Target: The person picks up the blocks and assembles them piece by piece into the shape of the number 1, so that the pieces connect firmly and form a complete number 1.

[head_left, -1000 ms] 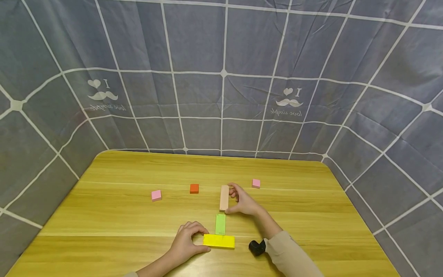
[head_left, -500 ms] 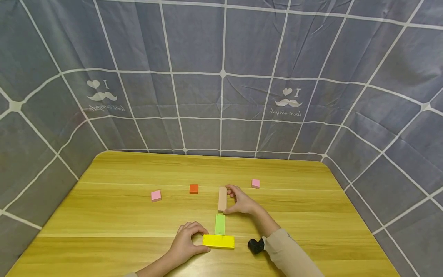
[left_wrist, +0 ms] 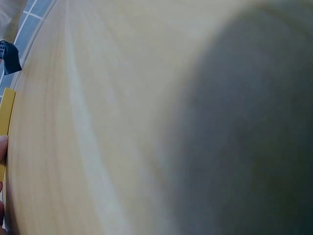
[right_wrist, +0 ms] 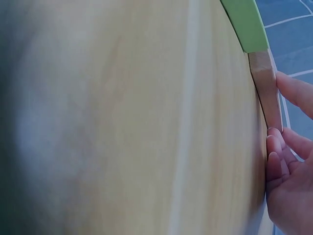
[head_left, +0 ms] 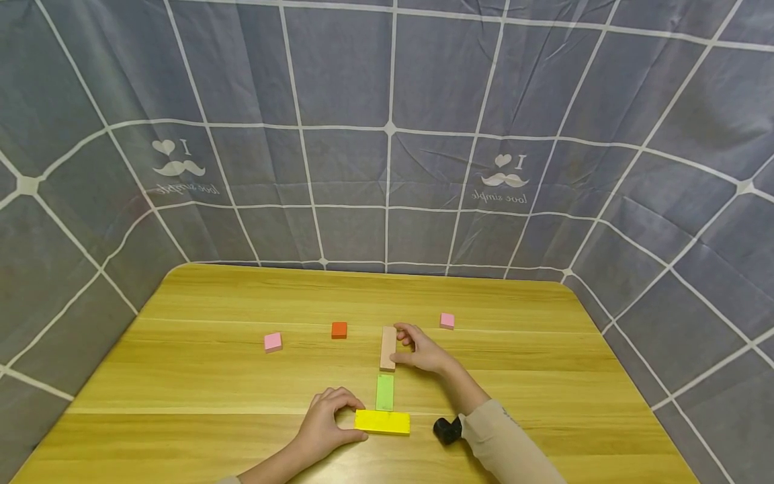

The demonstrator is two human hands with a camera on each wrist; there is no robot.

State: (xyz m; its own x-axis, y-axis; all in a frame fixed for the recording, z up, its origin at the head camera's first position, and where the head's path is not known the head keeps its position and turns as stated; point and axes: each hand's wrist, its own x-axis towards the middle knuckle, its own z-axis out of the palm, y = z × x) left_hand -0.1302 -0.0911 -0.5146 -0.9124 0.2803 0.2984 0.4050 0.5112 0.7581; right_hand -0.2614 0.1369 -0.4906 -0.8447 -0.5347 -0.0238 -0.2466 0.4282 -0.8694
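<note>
My left hand (head_left: 323, 427) pinches the left end of a yellow block (head_left: 383, 422) between thumb and fingers; that block also shows at the edge of the left wrist view (left_wrist: 7, 110). A flat green block (head_left: 384, 392) extends from its far side. Beyond the green one lies a plain wooden block (head_left: 388, 346), almost in line with it. My right hand (head_left: 423, 351) is at the wooden block's right side, thumb against its side and fingertips by its far corner. In the right wrist view the wooden block (right_wrist: 266, 90) adjoins the green block (right_wrist: 247, 24).
On the wooden table (head_left: 211, 383), a pink block (head_left: 273, 342) and a red block (head_left: 339, 330) lie to the left, another pink block (head_left: 447, 320) to the right. A black object (head_left: 447, 431) is beside my right sleeve. A grey curtain (head_left: 345, 168) surrounds the table.
The wooden block has shifted slightly left and nearer to me. My right thumb has moved from its near end up along its right side. My left hand has stayed put.
</note>
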